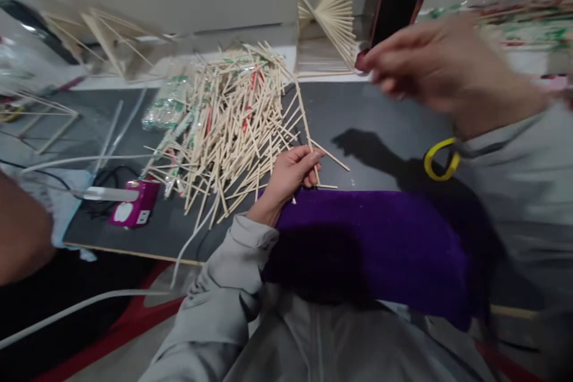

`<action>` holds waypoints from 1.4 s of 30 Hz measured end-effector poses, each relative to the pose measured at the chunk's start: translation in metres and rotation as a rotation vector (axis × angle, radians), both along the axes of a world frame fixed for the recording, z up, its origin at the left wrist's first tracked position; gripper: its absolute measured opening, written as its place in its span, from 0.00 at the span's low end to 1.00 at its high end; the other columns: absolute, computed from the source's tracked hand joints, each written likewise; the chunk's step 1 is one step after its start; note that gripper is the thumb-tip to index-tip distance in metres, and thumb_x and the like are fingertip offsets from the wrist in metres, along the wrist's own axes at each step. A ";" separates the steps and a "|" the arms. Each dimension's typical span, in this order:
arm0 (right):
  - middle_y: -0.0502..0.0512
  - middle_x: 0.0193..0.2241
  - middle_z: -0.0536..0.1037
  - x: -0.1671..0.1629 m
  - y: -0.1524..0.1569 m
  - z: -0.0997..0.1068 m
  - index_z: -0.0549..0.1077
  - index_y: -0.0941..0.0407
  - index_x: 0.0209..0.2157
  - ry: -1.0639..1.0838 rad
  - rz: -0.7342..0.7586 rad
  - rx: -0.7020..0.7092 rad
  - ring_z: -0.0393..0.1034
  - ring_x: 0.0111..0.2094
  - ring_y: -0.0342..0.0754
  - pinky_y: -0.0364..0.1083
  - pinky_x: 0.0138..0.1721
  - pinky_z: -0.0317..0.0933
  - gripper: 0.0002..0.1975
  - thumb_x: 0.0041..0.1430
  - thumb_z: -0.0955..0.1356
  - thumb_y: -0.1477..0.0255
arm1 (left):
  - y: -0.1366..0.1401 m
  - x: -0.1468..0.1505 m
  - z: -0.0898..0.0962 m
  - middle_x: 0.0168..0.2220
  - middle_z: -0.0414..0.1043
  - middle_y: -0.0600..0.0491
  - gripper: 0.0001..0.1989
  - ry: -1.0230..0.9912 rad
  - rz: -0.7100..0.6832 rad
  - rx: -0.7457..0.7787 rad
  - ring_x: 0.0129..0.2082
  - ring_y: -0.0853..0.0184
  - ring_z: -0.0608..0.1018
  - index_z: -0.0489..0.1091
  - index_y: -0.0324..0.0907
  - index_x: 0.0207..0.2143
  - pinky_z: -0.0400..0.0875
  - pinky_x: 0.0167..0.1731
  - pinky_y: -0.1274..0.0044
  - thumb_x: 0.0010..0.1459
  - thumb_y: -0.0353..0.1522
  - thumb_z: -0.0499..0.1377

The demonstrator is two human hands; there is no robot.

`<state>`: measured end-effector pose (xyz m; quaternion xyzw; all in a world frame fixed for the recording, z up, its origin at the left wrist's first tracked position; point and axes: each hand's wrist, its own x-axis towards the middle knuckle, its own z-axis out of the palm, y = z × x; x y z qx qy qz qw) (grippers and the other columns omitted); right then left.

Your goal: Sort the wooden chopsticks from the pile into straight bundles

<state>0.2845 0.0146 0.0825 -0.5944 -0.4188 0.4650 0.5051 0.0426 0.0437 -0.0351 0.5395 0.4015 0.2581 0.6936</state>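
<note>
Grey jacket (308,340) nearest | left hand (298,170) pinching wooden stick (305,118) | right hand (430,71) raised, blurred, cannot tell grip

Left hand (293,174): thumb pressed against curled fingers, low over the desk (331,113).
Left forearm (228,274): grey-sleeved, angled across the near edge, wrist bare.
Right hand (441,65): raised toward the far edge, blurred, fingers pointing left.
Right forearm (505,155): lifted, grey-sleeved.

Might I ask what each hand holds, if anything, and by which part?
The left hand pinches a wooden stick near its closer end; a small dark red thing shows at the right hand, too blurred to tell whether held.
</note>
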 end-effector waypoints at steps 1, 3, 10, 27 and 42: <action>0.54 0.27 0.74 -0.022 0.005 -0.009 0.77 0.63 0.34 0.010 0.038 0.029 0.65 0.23 0.37 0.36 0.22 0.58 0.05 0.63 0.68 0.82 | 0.000 -0.001 0.000 0.21 0.72 0.57 0.16 -0.005 -0.004 0.003 0.14 0.79 0.70 0.75 0.39 0.32 0.63 0.14 0.85 0.52 0.43 0.67; 0.51 0.22 0.71 -0.059 0.018 -0.030 0.76 0.62 0.30 0.065 0.104 0.064 0.60 0.19 0.35 0.36 0.17 0.51 0.08 0.63 0.67 0.84 | 0.000 -0.002 -0.001 0.20 0.70 0.59 0.16 -0.016 -0.001 0.007 0.13 0.79 0.69 0.74 0.38 0.31 0.62 0.14 0.86 0.52 0.43 0.67; 0.47 0.22 0.68 -0.074 0.044 -0.079 0.75 0.61 0.33 0.232 0.002 -0.018 0.56 0.16 0.33 0.36 0.14 0.43 0.08 0.66 0.67 0.74 | 0.001 -0.004 -0.004 0.23 0.70 0.60 0.15 -0.080 -0.023 0.003 0.14 0.81 0.68 0.75 0.38 0.38 0.61 0.14 0.85 0.57 0.42 0.64; 0.51 0.19 0.72 -0.074 0.036 -0.089 0.76 0.62 0.25 0.144 0.285 -0.099 0.62 0.16 0.35 0.36 0.14 0.52 0.10 0.61 0.68 0.80 | 0.004 -0.004 -0.003 0.22 0.74 0.59 0.20 -0.143 0.054 -0.138 0.12 0.79 0.68 0.71 0.37 0.34 0.58 0.09 0.86 0.50 0.44 0.69; 0.47 0.15 0.68 -0.076 0.035 -0.090 0.76 0.61 0.27 -0.088 0.329 -0.085 0.58 0.16 0.36 0.37 0.16 0.50 0.09 0.60 0.66 0.80 | 0.002 -0.002 -0.001 0.21 0.73 0.59 0.19 -0.068 0.040 -0.136 0.11 0.78 0.70 0.69 0.38 0.33 0.60 0.09 0.86 0.50 0.43 0.68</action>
